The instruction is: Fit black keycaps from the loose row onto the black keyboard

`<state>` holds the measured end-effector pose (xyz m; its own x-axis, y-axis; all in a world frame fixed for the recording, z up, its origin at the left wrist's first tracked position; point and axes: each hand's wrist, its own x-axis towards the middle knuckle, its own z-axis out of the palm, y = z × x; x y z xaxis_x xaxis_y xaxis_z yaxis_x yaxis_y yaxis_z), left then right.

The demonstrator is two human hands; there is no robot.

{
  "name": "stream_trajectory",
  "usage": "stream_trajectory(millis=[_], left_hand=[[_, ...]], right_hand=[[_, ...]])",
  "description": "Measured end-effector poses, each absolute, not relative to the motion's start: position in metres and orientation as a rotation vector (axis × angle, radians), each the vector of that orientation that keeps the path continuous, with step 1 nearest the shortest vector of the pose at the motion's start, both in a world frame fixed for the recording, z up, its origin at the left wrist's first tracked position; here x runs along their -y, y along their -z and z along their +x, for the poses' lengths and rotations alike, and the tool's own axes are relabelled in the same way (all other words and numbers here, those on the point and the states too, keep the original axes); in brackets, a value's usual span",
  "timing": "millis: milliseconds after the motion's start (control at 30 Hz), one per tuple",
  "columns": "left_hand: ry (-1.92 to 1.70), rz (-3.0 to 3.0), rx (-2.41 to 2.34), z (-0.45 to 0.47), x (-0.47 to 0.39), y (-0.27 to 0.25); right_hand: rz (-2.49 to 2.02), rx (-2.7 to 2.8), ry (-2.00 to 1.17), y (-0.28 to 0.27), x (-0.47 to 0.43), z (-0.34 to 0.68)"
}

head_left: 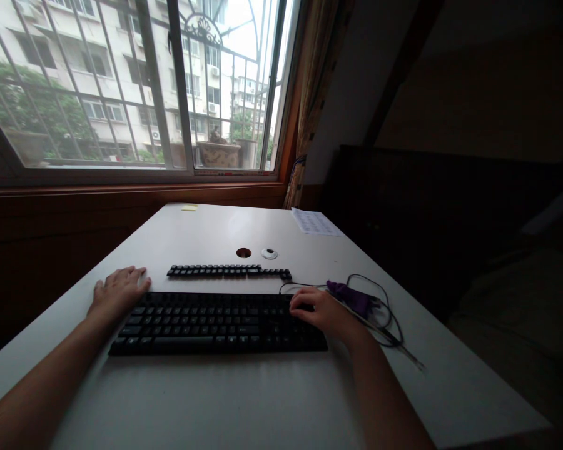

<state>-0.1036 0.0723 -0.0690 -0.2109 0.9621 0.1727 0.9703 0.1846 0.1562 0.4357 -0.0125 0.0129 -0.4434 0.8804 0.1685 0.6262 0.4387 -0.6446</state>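
A black keyboard (192,325) lies across the white table in front of me. Flat on the tabletop, with fingers stretched out, my left hand (118,289) rests at the keyboard's far left corner. My right hand (316,309) is over the keyboard's right end, thumb and fingers brought together in a pinch. Whatever is between those fingertips is too small or hidden to make out. Loose black keycaps (216,270) are lined up in rows just behind the keyboard. Part of the keyboard's right section is darker and looks bare of caps; my right hand covers some of it.
Right of the keyboard lie a purple cloth (351,297), a coiled black cable (396,331) and a thin long tool (410,358). Farther back are a round hole (244,253), a white ring-shaped cover (269,254), printed paper (315,222) and yellow notes (189,207). A window stands beyond the table.
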Motion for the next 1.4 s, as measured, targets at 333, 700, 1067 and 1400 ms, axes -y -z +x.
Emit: stream_trajectory(millis=[333, 700, 1067, 1400], left_hand=[[0.373, -1.94, 2.403, -0.1008, -0.0708, 0.0665], [0.378, -1.943, 2.38, -0.1029, -0.0719, 0.0702], [0.41, -1.948, 2.392, -0.103, -0.0725, 0.069], [0.407, -1.943, 2.38, -0.1005, -0.0697, 0.0675]], right_hand=[[-1.287, 2.198, -0.709, -0.012, 0.0119, 0.4373], [-1.392, 2.185, -0.659, -0.0102, 0.0105, 0.4361], [-1.391, 2.134, -0.678, -0.0075, 0.0086, 0.436], [-1.388, 2.112, -0.714, -0.0094, 0.0079, 0.4344]])
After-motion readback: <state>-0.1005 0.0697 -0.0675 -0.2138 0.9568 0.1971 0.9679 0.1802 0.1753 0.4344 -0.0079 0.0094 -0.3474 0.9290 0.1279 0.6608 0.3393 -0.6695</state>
